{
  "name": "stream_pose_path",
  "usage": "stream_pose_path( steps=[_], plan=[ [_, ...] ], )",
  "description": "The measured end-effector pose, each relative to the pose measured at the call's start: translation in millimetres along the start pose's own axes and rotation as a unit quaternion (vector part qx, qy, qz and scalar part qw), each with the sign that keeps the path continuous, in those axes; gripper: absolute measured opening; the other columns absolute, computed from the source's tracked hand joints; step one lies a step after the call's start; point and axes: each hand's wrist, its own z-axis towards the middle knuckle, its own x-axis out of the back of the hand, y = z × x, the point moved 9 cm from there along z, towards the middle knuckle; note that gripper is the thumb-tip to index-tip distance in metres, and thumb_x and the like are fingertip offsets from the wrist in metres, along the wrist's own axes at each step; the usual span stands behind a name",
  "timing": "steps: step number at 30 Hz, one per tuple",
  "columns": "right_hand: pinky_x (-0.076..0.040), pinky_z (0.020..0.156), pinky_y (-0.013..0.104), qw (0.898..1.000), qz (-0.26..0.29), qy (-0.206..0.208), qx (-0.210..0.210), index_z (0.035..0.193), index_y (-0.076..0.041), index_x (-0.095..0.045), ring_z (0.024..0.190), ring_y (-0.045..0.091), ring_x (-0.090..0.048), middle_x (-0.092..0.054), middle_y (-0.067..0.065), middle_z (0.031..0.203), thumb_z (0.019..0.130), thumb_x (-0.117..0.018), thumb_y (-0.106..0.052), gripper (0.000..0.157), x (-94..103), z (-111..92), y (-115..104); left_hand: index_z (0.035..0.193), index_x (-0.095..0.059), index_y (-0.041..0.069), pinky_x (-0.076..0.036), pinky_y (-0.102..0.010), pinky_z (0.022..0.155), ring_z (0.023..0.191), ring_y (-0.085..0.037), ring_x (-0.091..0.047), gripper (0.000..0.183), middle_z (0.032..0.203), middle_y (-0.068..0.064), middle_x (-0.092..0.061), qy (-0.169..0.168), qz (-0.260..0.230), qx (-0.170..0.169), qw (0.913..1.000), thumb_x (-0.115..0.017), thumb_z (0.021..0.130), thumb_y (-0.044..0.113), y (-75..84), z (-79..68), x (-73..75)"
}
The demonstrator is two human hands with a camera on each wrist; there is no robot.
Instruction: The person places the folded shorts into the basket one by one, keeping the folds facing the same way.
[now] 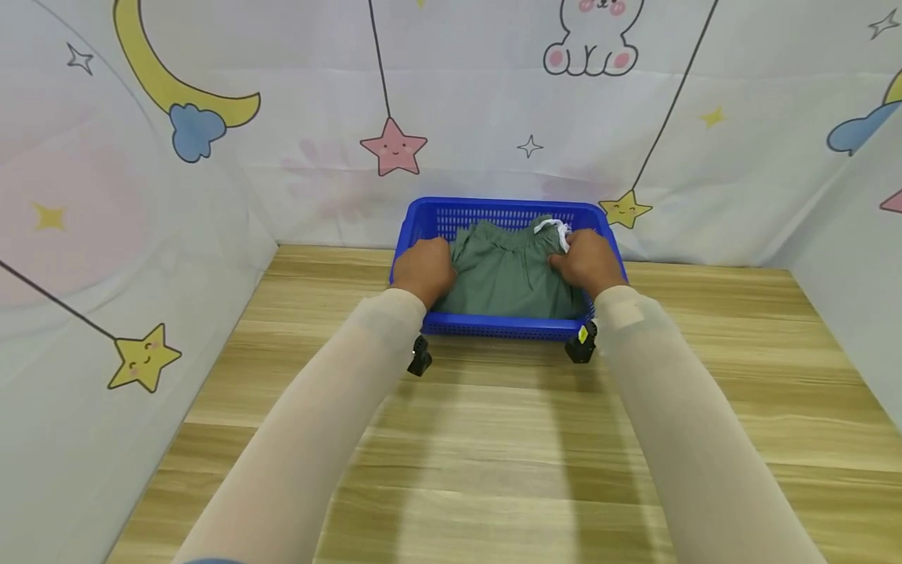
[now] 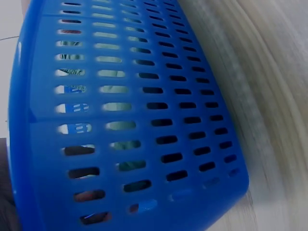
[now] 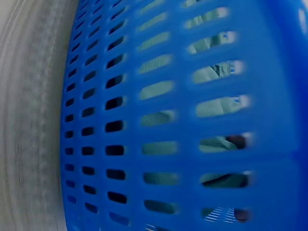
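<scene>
Green shorts [image 1: 510, 270] with a gathered waistband and a white drawstring [image 1: 553, 225] lie spread in a blue plastic basket [image 1: 503, 323]. My left hand [image 1: 425, 266] grips the shorts at their left edge, its fingertips hidden. At the right edge, near the drawstring, my right hand [image 1: 588, 260] pinches the cloth, the thumb resting on it. Both wrists pass over the basket's near corners. In the left wrist view the slotted basket wall [image 2: 144, 115] fills most of the picture. Through the slots of the basket wall [image 3: 130, 134] in the right wrist view, green cloth shows.
The basket stands on a wood-grain table [image 1: 486, 462], close to the back curtain [image 1: 479, 94] printed with stars and a moon. Similar cloth walls rise at left and right. A black wrist camera [image 1: 582, 343] hangs under the right wrist, another camera [image 1: 420, 356] under the left.
</scene>
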Motion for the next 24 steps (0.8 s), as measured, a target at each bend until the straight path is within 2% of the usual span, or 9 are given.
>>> stream_pose_path(
  steps=[3,6,8,10,13,15,17,20,24],
  plan=[
    [-0.045,0.067,0.043,1.0,-0.004,0.003,-0.001,0.088,-0.001,-0.057,0.075,0.027,-0.05,-0.051,0.008,0.077,0.096,-0.072,-0.024,0.029,-0.2,-1,-1,0.113,-0.065,0.003,-0.055,-0.047,0.071,0.086,-0.028,-0.068,0.02,0.102,-0.013,-0.07,0.01,0.003,-0.004,0.9999,-0.059,0.097,0.014,-0.4,0.0,-0.5],
    [-0.05,0.084,0.05,1.0,0.011,0.026,-0.004,0.114,0.007,-0.058,0.094,0.035,-0.057,-0.058,0.021,0.103,0.093,-0.073,-0.024,0.04,3.2,-2,0,0.131,-0.055,-0.001,-0.056,-0.051,0.078,0.097,-0.035,-0.068,0.038,0.119,-0.022,-0.063,0.029,0.002,-0.01,0.9995,-0.06,0.096,0.015,-0.4,0.4,0.7],
    [-0.046,0.098,0.053,0.999,0.026,0.04,-0.007,0.133,0.008,-0.051,0.112,0.041,-0.055,-0.051,0.029,0.126,0.092,-0.074,-0.024,0.057,6.1,-2,1,0.137,-0.051,0.001,-0.054,-0.054,0.082,0.102,-0.038,-0.065,0.043,0.125,-0.024,-0.057,0.036,-0.004,-0.013,0.9993,-0.058,0.097,0.016,0.6,0.3,1.1],
    [-0.04,0.106,0.054,0.998,0.039,0.054,-0.004,0.142,0.007,-0.046,0.125,0.044,-0.049,-0.041,0.032,0.14,0.092,-0.074,-0.024,0.065,8.8,-2,2,0.14,-0.052,0.005,-0.052,-0.055,0.089,0.11,-0.039,-0.06,0.043,0.13,-0.024,-0.052,0.036,-0.01,-0.018,0.9991,-0.056,0.099,0.016,2.8,0.2,0.9],
    [-0.038,0.108,0.054,0.998,0.033,0.051,0.022,0.135,0.002,-0.057,0.13,0.043,-0.045,-0.043,0.029,0.141,0.093,-0.073,-0.022,0.051,9.4,-1,-4,0.142,-0.056,0.013,-0.046,-0.055,0.099,0.121,-0.038,-0.051,0.041,0.133,-0.02,-0.051,0.025,-0.011,-0.034,0.999,-0.055,0.101,0.018,7.2,-0.2,-1.4],
    [-0.035,0.109,0.055,0.998,0.021,0.036,0.05,0.128,0.0,-0.064,0.134,0.043,-0.042,-0.049,0.026,0.139,0.094,-0.072,-0.02,0.041,6.5,0,-11,0.143,-0.058,0.019,-0.04,-0.053,0.105,0.127,-0.037,-0.045,0.041,0.137,-0.018,-0.051,0.013,-0.001,-0.056,0.9983,-0.056,0.102,0.021,10.2,-0.6,-4.0],
    [-0.033,0.111,0.057,0.997,-0.004,0.006,0.078,0.127,-0.001,-0.067,0.137,0.045,-0.041,-0.055,0.024,0.138,0.094,-0.072,-0.02,0.038,-0.5,1,-17,0.144,-0.059,0.022,-0.036,-0.053,0.108,0.129,-0.038,-0.042,0.041,0.14,-0.015,-0.051,-0.006,0.019,-0.08,0.9966,-0.056,0.104,0.025,12.2,-1.0,-8.6],
    [-0.028,0.114,0.058,0.991,-0.042,-0.062,0.108,0.133,0.002,-0.064,0.138,0.046,-0.041,-0.057,0.024,0.141,0.093,-0.072,-0.022,0.047,-17.9,0,-23,0.146,-0.058,0.022,-0.03,-0.053,0.112,0.134,-0.039,-0.039,0.042,0.146,-0.012,-0.051,-0.053,0.043,-0.107,0.992,-0.055,0.105,0.032,14.0,-2.9,-18.0],
    [-0.033,0.113,0.057,0.98,-0.084,-0.132,0.121,0.139,0.005,-0.057,0.136,0.046,-0.044,-0.053,0.028,0.143,0.091,-0.073,-0.024,0.059,-36.6,-4,-20,0.15,-0.055,0.018,-0.028,-0.053,0.116,0.142,-0.038,-0.039,0.046,0.151,-0.008,-0.052,-0.118,0.039,-0.107,0.9864,-0.054,0.105,0.032,14.4,-5.9,-28.9]
  ],
)
